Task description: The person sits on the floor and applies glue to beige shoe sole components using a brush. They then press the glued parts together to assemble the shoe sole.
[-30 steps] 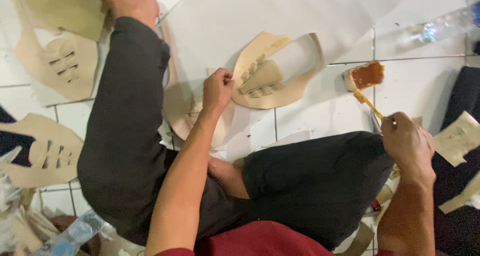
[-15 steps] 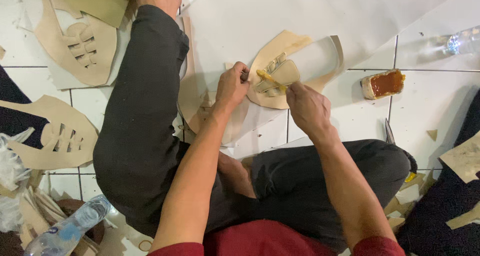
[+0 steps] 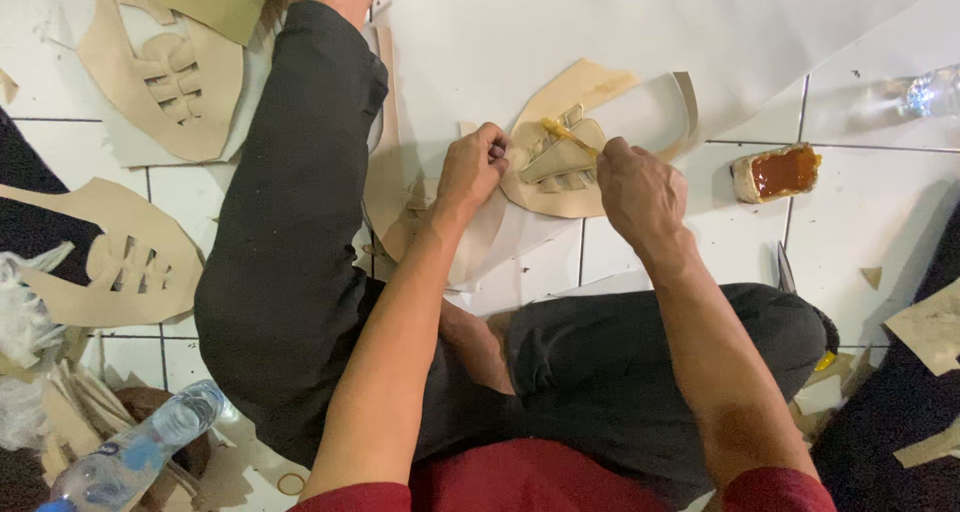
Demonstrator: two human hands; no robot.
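Seen from the head camera, the right hand (image 3: 640, 194) grips a thin glue-tipped brush (image 3: 568, 135) over a tan cut-out piece (image 3: 560, 162) at upper centre, which the left hand (image 3: 470, 172) pins with closed fingers. An open glue pot (image 3: 775, 173) stands right of it. Two similar tan cut-outs (image 3: 165, 82) lie upper left and left. Two plastic bottles (image 3: 135, 452) sit at lower left and upper right, on white floor tiles (image 3: 850, 242) and white paper (image 3: 620, 22).

Bright, even overhead light, soft shadows beside the limbs, slight blur throughout.
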